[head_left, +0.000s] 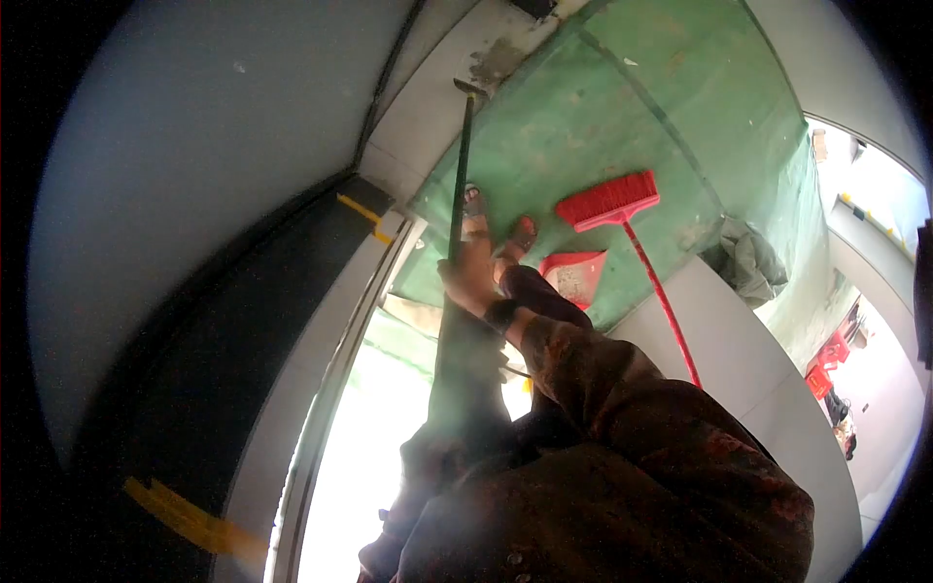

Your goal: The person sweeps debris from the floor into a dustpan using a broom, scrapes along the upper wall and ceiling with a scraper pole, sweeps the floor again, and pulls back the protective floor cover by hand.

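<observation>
My right hand (pixel 470 280), with a black band at the wrist, is closed around a long dark pole (pixel 463 175). At its far end, a flat scraper-like head (pixel 468 87) rests on the pale tile strip (pixel 418 117) beside a dark dirty patch (pixel 498 62). To the right of my hand lies a red dustpan (pixel 575 277) with grey debris in it. A red broom (pixel 607 201) lies beyond, bristles pointing away from me. My left sleeve shows at the lower left in haze and glare; I cannot make out the left hand.
A green sheet (pixel 564 146) covers the floor around my sandalled feet (pixel 520 236). A grey bag (pixel 753 262) sits at the right. On the left stand a large grey panel (pixel 214 146) and a metal frame edge (pixel 340 389). Red items (pixel 826 364) lie farther right.
</observation>
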A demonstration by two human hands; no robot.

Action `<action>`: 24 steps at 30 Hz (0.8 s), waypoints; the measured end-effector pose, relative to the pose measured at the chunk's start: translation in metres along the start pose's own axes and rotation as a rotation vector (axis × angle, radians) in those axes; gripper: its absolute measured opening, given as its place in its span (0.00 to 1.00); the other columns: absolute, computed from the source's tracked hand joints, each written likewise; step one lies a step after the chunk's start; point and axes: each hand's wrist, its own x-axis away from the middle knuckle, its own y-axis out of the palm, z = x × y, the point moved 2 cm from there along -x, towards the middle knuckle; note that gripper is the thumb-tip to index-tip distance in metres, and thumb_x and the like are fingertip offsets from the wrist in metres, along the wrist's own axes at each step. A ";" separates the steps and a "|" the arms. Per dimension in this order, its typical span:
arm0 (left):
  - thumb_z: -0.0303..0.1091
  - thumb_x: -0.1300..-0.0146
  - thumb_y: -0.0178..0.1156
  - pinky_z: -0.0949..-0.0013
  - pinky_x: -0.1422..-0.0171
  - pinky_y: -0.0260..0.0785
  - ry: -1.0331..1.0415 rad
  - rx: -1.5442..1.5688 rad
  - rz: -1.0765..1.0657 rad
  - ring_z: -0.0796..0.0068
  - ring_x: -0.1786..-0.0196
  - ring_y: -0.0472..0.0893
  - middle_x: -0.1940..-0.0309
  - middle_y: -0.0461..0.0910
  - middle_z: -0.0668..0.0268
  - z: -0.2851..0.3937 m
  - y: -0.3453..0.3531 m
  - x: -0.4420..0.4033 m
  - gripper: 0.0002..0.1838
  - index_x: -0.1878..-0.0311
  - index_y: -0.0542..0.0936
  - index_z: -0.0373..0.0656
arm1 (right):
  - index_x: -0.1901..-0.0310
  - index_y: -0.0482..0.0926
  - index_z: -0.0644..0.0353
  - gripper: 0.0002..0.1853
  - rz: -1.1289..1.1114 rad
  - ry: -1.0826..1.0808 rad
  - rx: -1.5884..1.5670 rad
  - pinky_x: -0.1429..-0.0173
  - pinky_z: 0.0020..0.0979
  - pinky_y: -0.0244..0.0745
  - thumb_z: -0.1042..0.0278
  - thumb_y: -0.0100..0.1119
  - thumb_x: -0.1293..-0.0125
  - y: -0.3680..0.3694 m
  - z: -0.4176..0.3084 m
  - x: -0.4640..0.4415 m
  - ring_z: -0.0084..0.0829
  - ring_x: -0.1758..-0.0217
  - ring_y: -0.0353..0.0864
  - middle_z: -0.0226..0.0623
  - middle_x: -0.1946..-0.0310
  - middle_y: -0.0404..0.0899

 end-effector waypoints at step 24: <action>0.36 0.45 0.51 0.76 0.69 0.66 -0.200 -0.207 0.053 0.81 0.74 0.75 0.78 0.77 0.67 0.115 -0.045 0.072 0.20 0.53 0.76 0.32 | 0.49 0.70 0.58 0.18 -0.063 0.692 1.040 0.55 0.45 0.73 0.64 0.53 0.42 -0.396 0.290 0.264 0.46 0.56 0.77 0.47 0.56 0.74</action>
